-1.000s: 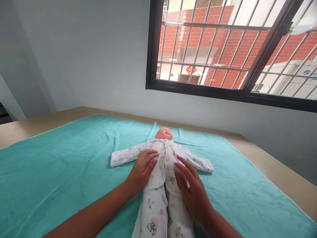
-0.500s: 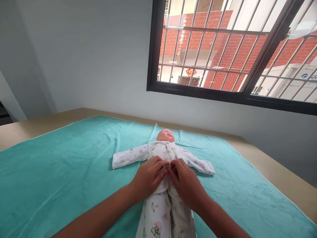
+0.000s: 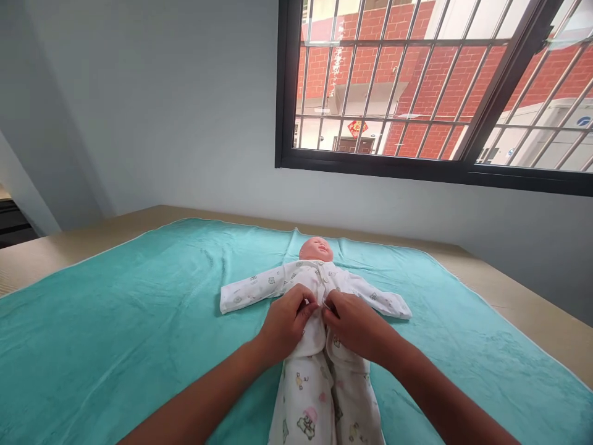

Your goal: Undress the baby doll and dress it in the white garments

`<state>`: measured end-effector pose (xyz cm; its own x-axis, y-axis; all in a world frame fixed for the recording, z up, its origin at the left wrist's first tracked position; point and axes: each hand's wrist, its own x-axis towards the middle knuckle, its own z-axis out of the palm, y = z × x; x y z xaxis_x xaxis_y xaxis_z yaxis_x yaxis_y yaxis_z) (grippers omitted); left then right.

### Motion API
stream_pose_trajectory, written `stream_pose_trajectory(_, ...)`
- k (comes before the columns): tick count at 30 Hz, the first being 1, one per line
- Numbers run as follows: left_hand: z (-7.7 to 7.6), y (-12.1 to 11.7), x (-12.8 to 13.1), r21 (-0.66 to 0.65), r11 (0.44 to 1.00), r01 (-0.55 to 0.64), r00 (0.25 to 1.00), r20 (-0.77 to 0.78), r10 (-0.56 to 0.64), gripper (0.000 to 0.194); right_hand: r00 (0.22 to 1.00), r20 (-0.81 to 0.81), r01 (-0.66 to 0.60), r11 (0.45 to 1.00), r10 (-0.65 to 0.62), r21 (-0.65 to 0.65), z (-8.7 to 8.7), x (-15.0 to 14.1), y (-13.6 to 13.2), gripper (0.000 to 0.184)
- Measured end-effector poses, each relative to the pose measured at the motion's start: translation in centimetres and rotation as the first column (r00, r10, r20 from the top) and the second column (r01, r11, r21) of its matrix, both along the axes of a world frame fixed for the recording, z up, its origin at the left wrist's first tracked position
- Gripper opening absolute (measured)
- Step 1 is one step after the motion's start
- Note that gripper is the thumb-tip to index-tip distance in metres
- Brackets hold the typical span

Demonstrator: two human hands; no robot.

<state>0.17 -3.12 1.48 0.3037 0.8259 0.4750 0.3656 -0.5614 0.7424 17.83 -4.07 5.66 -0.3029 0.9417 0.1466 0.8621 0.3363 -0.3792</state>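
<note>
A baby doll (image 3: 315, 248) lies face up, its head toward the wall. It wears a white printed jacket (image 3: 296, 274) with long sleeves spread to both sides, and white printed trousers (image 3: 306, 395). My left hand (image 3: 288, 318) pinches the jacket's front edge at the middle of the chest. Close beside it, my right hand (image 3: 354, 318) pinches the opposite front edge, fingers curled in. Buttons show on the front above my hands, near the collar. My fingers hide whatever fastening lies between them.
A turquoise blanket (image 3: 139, 321) is spread under the doll over a tan surface (image 3: 523, 290). Behind it stands a grey wall (image 3: 185, 111) with a barred, dark-framed window (image 3: 370, 162) at the right.
My fingertips have drawn slightly apart, and my right hand has turned with its fingers more curled. The view has shifted a little, so the doll appears farther right.
</note>
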Motion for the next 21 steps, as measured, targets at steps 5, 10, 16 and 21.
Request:
stream_pose_trajectory(5, 0.7, -0.9, 0.7, 0.053, 0.999, -0.003, 0.995, 0.099, -0.003, 0.015, 0.935, -0.354, -0.081, 0.968, -0.008, -0.237, -0.4, 1.3, 1.1, 0.026)
stream_pose_trajectory(10, 1.1, -1.0, 1.2, -0.085, 0.994, 0.063, 0.992, 0.116, -0.053, 0.014, 0.759, -0.639, -0.213, 0.882, -0.121, -0.420, -1.0, 1.4, 1.4, 0.024)
stream_pose_trajectory(16, 1.1, -0.3, 0.8, -0.233, 0.968, 0.088, 0.983, 0.177, -0.046, 0.017, 0.694, -0.706, -0.251, 0.871, -0.142, -0.423, -1.5, 1.3, 1.3, 0.028)
stream_pose_trajectory(21, 1.1, -0.2, 0.9, -0.257, 0.961, 0.106, 0.976, 0.214, -0.051, 0.016, 0.668, -0.738, -0.315, 0.861, -0.098, -0.399, -1.9, 1.7, 1.3, 0.033)
